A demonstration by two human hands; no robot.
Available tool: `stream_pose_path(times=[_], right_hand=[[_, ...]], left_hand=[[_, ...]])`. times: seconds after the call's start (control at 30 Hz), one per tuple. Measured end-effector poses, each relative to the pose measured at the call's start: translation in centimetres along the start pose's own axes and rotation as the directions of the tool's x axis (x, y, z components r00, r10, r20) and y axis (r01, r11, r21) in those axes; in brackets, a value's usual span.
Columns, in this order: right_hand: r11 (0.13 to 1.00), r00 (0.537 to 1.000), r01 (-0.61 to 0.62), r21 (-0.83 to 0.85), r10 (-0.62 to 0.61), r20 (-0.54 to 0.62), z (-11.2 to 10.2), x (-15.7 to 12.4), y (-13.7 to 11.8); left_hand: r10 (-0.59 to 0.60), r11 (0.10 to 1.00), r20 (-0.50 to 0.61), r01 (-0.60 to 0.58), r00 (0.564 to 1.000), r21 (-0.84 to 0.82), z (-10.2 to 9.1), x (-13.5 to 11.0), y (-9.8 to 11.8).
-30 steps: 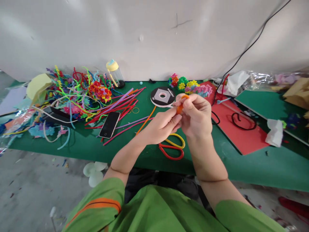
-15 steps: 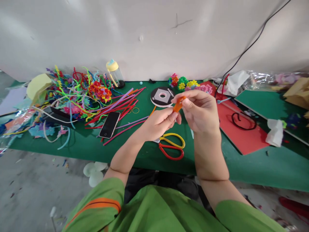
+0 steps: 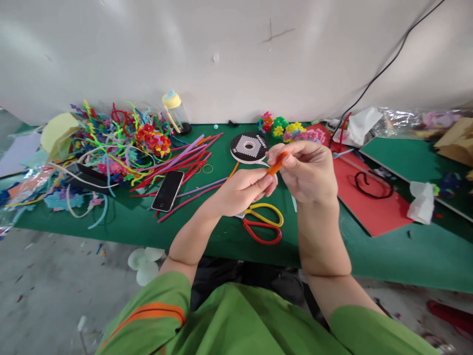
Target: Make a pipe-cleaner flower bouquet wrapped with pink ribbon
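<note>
Both of my hands meet above the green table (image 3: 207,231) and pinch one orange pipe cleaner (image 3: 276,165). My left hand (image 3: 242,192) grips its lower part with curled fingers. My right hand (image 3: 306,172) pinches the upper end between thumb and fingers. The rest of the orange stem trails down to the left behind my left hand. Scissors with a yellow and a red handle loop (image 3: 263,224) lie on the table right below my hands. A black perforated disc (image 3: 249,147) lies just beyond them.
A heap of coloured pipe cleaners (image 3: 121,143) covers the table's left part, with long stems (image 3: 185,165) fanned toward the middle. A black phone (image 3: 168,191) lies beside them. A small bottle (image 3: 177,113) stands at the wall. Pom-pom flowers (image 3: 288,130) and a red board (image 3: 365,197) lie to the right.
My right hand has shifted slightly up and to the right, and the orange pipe cleaner's end has gone from a curled loop to a straighter piece between my fingers.
</note>
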State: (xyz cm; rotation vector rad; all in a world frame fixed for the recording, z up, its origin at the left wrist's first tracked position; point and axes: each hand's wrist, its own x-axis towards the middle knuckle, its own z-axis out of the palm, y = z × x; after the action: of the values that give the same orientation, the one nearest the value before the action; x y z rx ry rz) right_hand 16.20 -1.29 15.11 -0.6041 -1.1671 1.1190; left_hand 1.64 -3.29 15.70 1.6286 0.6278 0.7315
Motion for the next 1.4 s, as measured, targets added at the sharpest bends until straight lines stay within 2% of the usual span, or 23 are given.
stream_pose_path(times=[0.27,0.47,0.53,0.63,0.7,0.77,0.83,0.87,0.93,1.0,1.03,1.13,1.27,1.33,1.4], right_hand=[[0.999,0.999,-0.019,0.036,0.02,-0.041,0.3,-0.1,0.2],[0.995,0.992,0.095,0.034,-0.092,-0.09,0.8,-0.6,0.3],[0.989,0.985,0.14,-0.05,-0.144,-0.094,0.8,-0.8,0.0],[0.936,0.989,0.133,-0.326,-0.147,-0.019,0.4,-1.0,-0.7],[0.825,0.994,0.101,-0.557,-0.059,0.093,-0.2,-1.1,-0.7],[0.649,0.965,0.09,-0.755,0.13,0.227,-0.9,-1.5,0.0],[0.455,0.857,0.15,-0.878,0.383,0.346,-1.6,-2.6,1.4],[0.331,0.787,0.198,-0.923,0.508,0.351,-1.8,-3.4,2.2],[0.108,0.672,0.276,-0.955,0.688,0.273,-2.4,-5.4,4.1],[-0.02,0.617,0.3,-0.954,0.767,0.178,-2.8,-7.5,5.7],[-0.042,0.62,0.317,-0.948,0.765,0.174,-3.0,-8.4,6.3],[-0.025,0.636,0.331,-0.943,0.744,0.204,-3.5,-10.1,7.6],[0.096,0.625,0.353,-0.931,0.716,0.31,-4.2,-10.0,8.1],[0.169,0.621,0.254,-0.952,0.726,0.295,-4.7,-9.1,7.9],[0.254,0.588,0.085,-0.963,0.768,0.254,-5.3,-7.9,7.4]], left_hand=[[-0.021,0.999,-0.026,0.021,0.999,-0.025,0.2,-0.1,-0.1],[-0.006,1.0,-0.061,0.004,0.998,-0.021,0.1,0.0,-0.1],[0.009,0.999,-0.096,-0.012,0.995,-0.035,-0.1,0.0,-0.2],[0.023,0.996,-0.181,-0.037,0.983,-0.076,-0.6,0.1,-0.5],[0.039,0.992,-0.233,-0.066,0.972,-0.11,-1.1,0.2,-0.6],[0.057,0.986,-0.255,-0.094,0.965,-0.135,-1.5,0.1,-0.7],[0.067,0.984,-0.255,-0.106,0.965,-0.142,-1.7,0.1,-0.6],[0.068,0.984,-0.255,-0.107,0.964,-0.142,-1.8,0.0,-0.5],[0.067,0.983,-0.262,-0.108,0.963,-0.147,-2.0,0.0,-0.3],[0.058,0.982,-0.275,-0.104,0.96,-0.157,-2.1,-0.1,-0.1],[0.054,0.981,-0.282,-0.103,0.958,-0.162,-2.1,-0.1,-0.1],[0.044,0.981,-0.291,-0.097,0.956,-0.17,-2.4,-0.1,-0.2],[0.025,0.987,-0.296,-0.07,0.955,-0.142,-2.8,-0.2,-0.4],[0.019,0.992,-0.294,-0.055,0.956,-0.115,-3.0,-0.4,-0.4],[0.017,0.996,-0.297,-0.043,0.955,-0.083,-3.2,-0.6,-0.3]])
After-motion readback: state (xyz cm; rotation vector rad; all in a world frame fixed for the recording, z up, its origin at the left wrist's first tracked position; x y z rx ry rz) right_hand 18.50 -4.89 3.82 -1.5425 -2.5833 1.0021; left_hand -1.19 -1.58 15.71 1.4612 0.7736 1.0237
